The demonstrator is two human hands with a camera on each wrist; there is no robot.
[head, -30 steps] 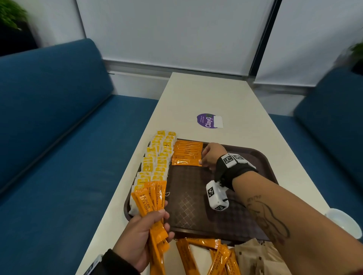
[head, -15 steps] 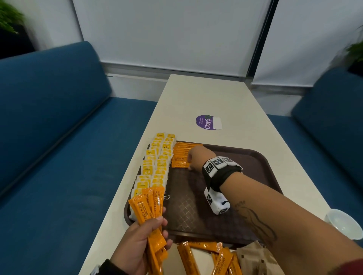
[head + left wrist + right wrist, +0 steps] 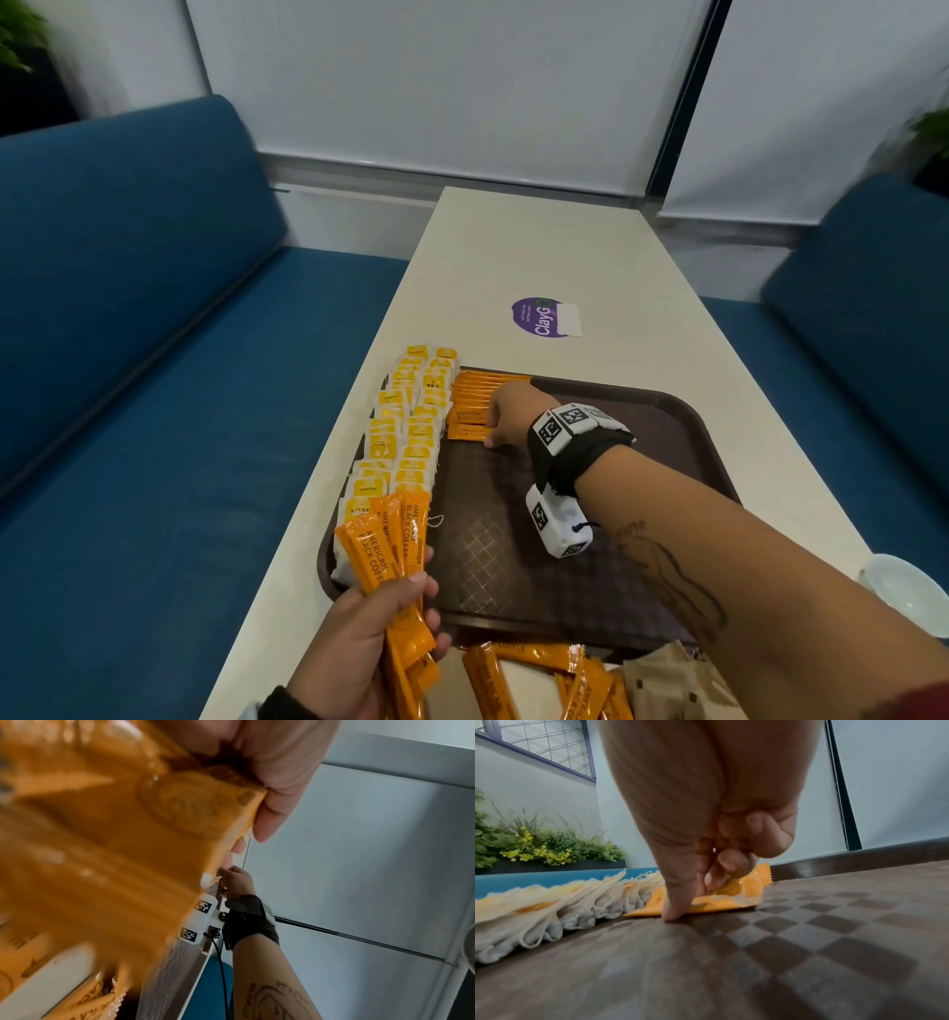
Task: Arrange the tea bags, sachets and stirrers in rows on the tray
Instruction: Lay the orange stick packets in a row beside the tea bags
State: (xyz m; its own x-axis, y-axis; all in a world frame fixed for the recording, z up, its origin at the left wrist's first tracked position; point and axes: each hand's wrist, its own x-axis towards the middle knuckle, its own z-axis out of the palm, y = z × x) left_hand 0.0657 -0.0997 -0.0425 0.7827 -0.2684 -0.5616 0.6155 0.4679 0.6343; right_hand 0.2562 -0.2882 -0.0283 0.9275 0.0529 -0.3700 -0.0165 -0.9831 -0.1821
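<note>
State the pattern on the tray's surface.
The tray is dark brown with a checked pattern of lighter and darker squares, clearest in the right wrist view.

Two columns of yellow-tagged tea bags (image 3: 405, 437) are lined up along the left edge of the one brown tray (image 3: 642, 411), too overlapped for a sure count. One row of orange coffee sachets (image 3: 475, 406) is laid beside them, at least three more sachets (image 3: 390, 545) are fanned in the left hand (image 3: 359, 647), and several loose ones (image 3: 539, 678) are seen on the table (image 3: 513, 246).
</note>
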